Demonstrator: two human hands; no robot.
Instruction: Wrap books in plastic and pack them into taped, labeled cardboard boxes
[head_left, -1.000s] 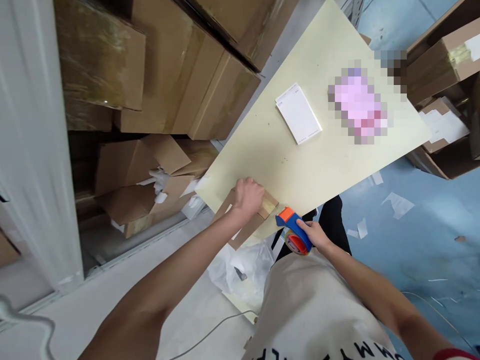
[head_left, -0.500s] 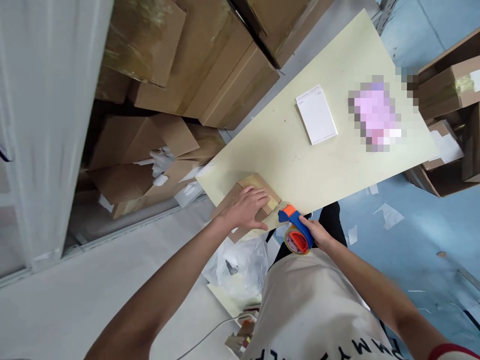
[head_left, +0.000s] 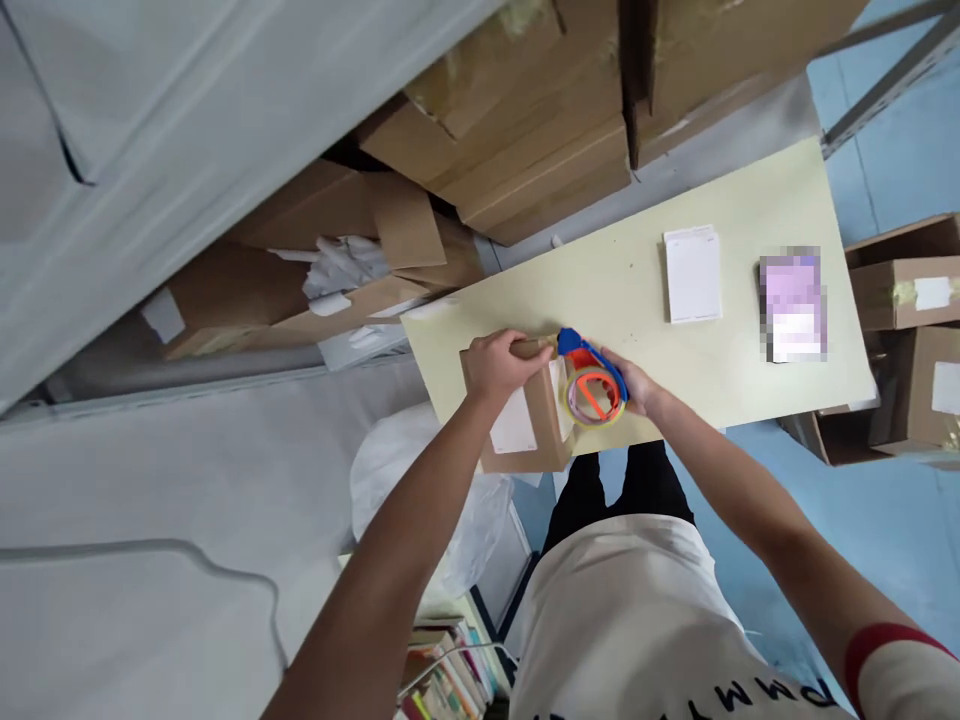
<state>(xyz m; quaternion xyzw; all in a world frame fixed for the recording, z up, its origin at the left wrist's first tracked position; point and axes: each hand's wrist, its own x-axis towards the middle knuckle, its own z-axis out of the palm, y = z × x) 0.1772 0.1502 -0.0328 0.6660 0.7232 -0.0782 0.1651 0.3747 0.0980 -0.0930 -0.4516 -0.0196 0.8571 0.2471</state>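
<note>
A small cardboard box point(head_left: 543, 425) with a white label stands on its side at the near left of the pale table point(head_left: 600, 290). My left hand point(head_left: 504, 366) grips its upper edge, fingers over the top and thumb along it. In my right hand point(head_left: 632, 382) is a blue and orange tape dispenser point(head_left: 582, 358) with a roll of tape. The dispenser's head meets the upper right edge of the box, close to my left fingertips. Whether tape is stuck there I cannot make out.
A stack of white cards or thin boxes point(head_left: 693, 275) lies toward the right of the table, beside a blurred-out purple item point(head_left: 795, 300). Large cartons point(head_left: 540, 150) line the back. More open cartons point(head_left: 911, 380) stand at right. A plastic bag point(head_left: 472, 540) hangs below the table's left end.
The box has been tipped so its labelled side shows. My left hand has gone from lying on it to gripping its edge. The tape dispenser has moved up against the box. The view has turned.
</note>
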